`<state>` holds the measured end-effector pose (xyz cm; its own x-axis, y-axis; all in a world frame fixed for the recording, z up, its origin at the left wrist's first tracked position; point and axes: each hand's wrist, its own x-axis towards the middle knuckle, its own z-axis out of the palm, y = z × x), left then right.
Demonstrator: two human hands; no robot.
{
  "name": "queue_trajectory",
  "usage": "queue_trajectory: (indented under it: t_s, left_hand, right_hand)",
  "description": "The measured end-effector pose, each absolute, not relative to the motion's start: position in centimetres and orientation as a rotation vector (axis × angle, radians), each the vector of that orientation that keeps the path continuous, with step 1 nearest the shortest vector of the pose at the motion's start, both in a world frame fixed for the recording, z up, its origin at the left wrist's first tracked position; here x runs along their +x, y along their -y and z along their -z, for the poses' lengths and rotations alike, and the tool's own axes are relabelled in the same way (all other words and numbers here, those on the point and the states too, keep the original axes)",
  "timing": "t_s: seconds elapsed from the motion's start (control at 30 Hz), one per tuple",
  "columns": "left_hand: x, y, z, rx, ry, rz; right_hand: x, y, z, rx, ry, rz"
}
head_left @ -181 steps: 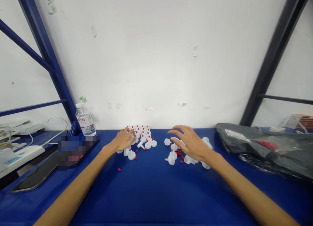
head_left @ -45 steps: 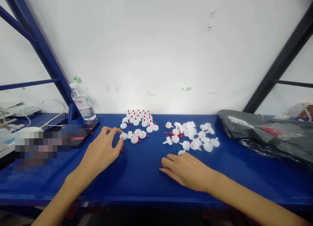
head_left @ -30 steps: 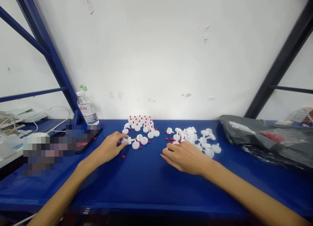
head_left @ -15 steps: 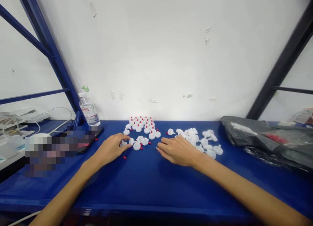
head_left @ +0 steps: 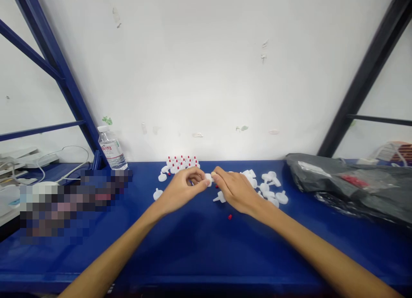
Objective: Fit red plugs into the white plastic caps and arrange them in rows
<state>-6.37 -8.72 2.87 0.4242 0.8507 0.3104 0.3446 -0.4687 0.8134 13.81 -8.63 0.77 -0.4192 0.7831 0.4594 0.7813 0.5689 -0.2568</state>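
Observation:
My left hand [head_left: 185, 188] pinches a small white plastic spout cap [head_left: 208, 179] between thumb and fingers, lifted above the table in the middle. Against its right side press the closed fingertips of my right hand [head_left: 236, 190]; whatever they grip is hidden. Below the right hand lie another white spout cap [head_left: 220, 197] and a loose red tip [head_left: 229, 217]. Several white caps with red tips [head_left: 182, 162] stand grouped behind my left hand. Plain white spout caps [head_left: 265, 188] are heaped beyond and right of my right hand. One more white cap [head_left: 157, 194] sits left of my left hand.
The blue table [head_left: 193, 255] runs up to a white wall. A water bottle [head_left: 112, 148] stands at the back left, near a blurred-out patch and white cables. On the right lies a grey plastic bag [head_left: 322, 182]. Metal posts rise on both sides.
My left hand has carried a white cap rightward from the loose pieces to the middle. My right hand has shifted slightly, and the two hands now meet. The view has moved a little.

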Motion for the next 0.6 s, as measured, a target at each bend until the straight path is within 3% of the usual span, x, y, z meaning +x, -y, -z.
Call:
queue_trajectory:
  t_s: [0.2, 0.5, 0.6]
  left_hand:
    - [-5.5, 7.6, -0.3, 1.821, -1.029, -0.894]
    - [-6.8, 10.1, 1.6, 2.501, -1.516, -0.648]
    - [-8.1, 10.5, 1.1, 2.589, -1.592, -0.707]
  right_hand:
    - [15.5, 7.3, 0.2, -1.329, 2.279, -0.021]
    - [16.2, 7.1, 0.8, -1.369, 2.422, 0.227]
    - [16.2, 7.2, 0.8, -1.36, 2.406, 0.235]
